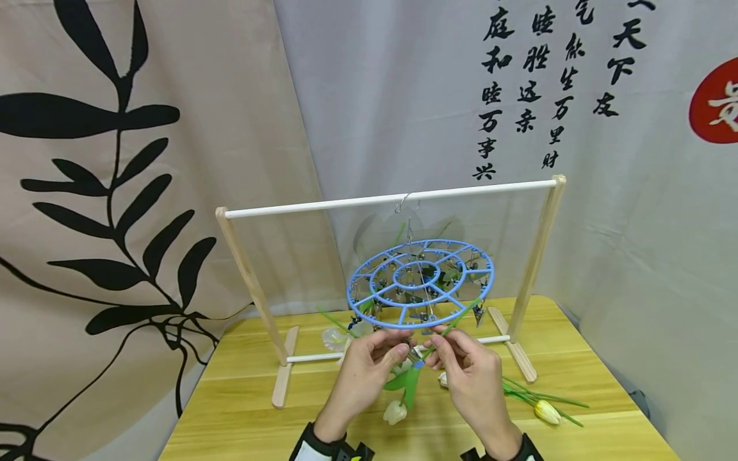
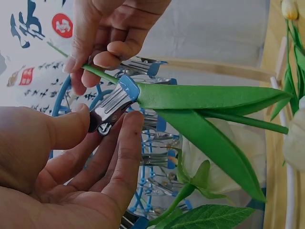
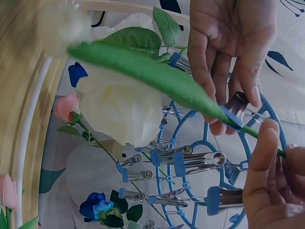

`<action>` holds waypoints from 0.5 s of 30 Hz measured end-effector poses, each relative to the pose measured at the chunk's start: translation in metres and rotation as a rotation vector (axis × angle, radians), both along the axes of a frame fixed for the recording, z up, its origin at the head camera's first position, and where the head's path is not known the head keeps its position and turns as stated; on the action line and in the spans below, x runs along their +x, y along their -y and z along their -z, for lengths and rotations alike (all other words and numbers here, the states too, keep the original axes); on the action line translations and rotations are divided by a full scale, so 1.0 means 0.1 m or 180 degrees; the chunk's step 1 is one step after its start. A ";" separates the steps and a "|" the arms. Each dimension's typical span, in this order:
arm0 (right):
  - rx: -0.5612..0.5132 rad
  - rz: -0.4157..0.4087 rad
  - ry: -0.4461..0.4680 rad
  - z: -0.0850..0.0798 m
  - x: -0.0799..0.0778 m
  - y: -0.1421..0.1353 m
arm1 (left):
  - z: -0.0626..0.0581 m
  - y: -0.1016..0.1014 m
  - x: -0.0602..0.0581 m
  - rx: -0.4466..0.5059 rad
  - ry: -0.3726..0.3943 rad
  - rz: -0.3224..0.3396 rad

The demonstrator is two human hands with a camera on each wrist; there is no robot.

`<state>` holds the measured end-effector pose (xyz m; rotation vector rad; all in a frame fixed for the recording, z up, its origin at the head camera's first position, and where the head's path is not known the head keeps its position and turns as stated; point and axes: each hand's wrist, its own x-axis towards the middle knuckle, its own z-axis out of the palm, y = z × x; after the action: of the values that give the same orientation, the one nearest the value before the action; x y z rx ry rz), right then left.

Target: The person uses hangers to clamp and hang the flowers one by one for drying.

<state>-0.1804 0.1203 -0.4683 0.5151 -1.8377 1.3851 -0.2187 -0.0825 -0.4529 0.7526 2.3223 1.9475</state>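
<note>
A light-blue round hanging rack (image 1: 428, 242) with several metal clips hangs before me. My left hand (image 1: 371, 362) pinches the dark handle end of one metal clip (image 2: 114, 102), thumb on one side and fingers on the other. The clip's blue tip lies across the green stem of a white artificial tulip (image 1: 395, 412), just above its leaves (image 2: 205, 98). Between thumb and fingertips, my right hand (image 1: 469, 371) grips the stem (image 2: 102, 74) beyond the clip. The tulip's bloom points downward. Whether the clip's jaws press fully on the stem, I cannot tell.
A wooden stand with a white top bar (image 1: 346, 203) carries the rack. Other clips hold a large white flower (image 3: 119, 107), a pink rose (image 3: 66, 109) and a blue rose (image 3: 95, 207). Loose tulips (image 1: 546, 412) lie on the wooden table (image 1: 242, 410) at right.
</note>
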 end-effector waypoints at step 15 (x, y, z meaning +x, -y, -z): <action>0.0239 0.0130 -0.0022 0.02 0.03 -0.04 | 0.03 -0.04 -0.02 0.0067 0.0037 0.0021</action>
<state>-0.1772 0.1241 -0.4702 0.5171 -1.8902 1.2898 -0.2203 -0.0783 -0.4561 0.7473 2.2934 1.9712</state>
